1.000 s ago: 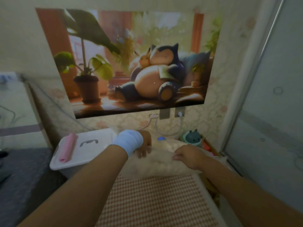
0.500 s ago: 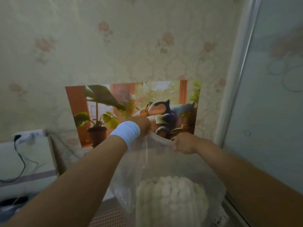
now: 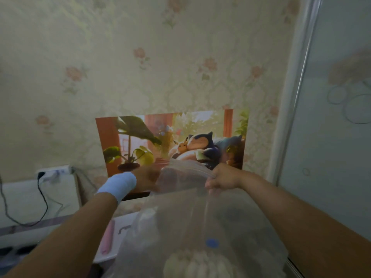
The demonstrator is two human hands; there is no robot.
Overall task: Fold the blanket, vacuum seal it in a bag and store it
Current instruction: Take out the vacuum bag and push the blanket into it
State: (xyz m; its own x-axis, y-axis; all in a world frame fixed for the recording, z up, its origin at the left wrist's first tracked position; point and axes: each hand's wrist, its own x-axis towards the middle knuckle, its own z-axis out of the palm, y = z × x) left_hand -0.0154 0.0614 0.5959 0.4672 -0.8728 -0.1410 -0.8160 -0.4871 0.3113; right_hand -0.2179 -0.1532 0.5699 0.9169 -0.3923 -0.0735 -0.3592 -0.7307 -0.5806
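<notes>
Since half a second ago the left grip (image 3: 147,178) has dropped and swung out to its own side, away from the right grip (image 3: 222,178), so the rim of the clear bag (image 3: 186,173) is drawn into a longer span between them, and the blanket (image 3: 195,265) sits lower in view. Fingers of the right grip are curled over and pinch the rim's near end. Smeared by motion, the left grip meets the other end of the rim and holds it up, though its separate fingers cannot be made out; a pale blue wristband (image 3: 118,184) wraps the wrist just behind it. From both grips the bag hangs down and toward the camera, and the cream, chunky-ribbed blanket lies bunched at its bottom, well below and between them. A small blue spot (image 3: 212,242) shows on the bag wall below the right grip. Behind and just above the grips a cartoon poster (image 3: 140,141) hangs on flowered wallpaper (image 3: 140,57). Below the left grip, partly behind the forearm, sits a white lidded box (image 3: 125,221) with a pink object (image 3: 107,239) lying on its lid. Farther out on that side a black cable (image 3: 43,197) runs down from a wall socket (image 3: 41,174). Beyond the right grip stands a pale sliding door (image 3: 331,147).
</notes>
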